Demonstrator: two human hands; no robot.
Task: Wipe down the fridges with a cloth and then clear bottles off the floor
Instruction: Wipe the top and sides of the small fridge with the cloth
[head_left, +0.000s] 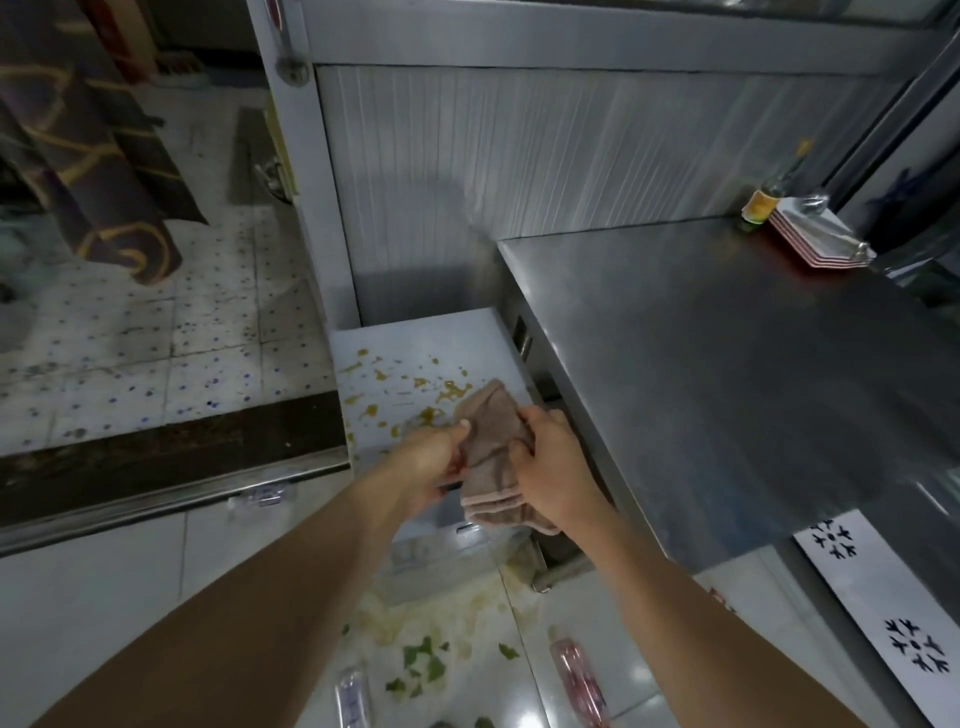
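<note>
I am holding the cloth (491, 457) bunched between both hands, just above the near right corner of the low white fridge top (415, 358). My left hand (434, 467) is pinching the cloth's left edge with thumb and curled fingers; my right hand (550, 467) is closing around its right side, fingers wrapped into the folds. Neither hand is free.

What is worrying me is the yellow-brown spatter (452, 389) spread across that white top. Some blots are looking thick, and I am judging that a wadded cloth may only be smearing them toward the edges or pushing them off onto the floor (130, 582), where a similar stain is already lying at the base. The cloth's lower end is hanging loose below my hands, so it may be dragging through the mess before I am ready. On the floor, a pinkish plastic bottle (579, 680) and a clear bottle (353, 693) are lying near my feet among green leaf scraps (423, 665); stepping or kneeling closer could be sending one rolling, and the tiles are looking glossy, possibly slippery.

The cloth itself is looking like a soft, dusty-pink terry towel, folded in several layers with a stitched hem showing at its lower end. I cannot tell whether it is damp.
</note>
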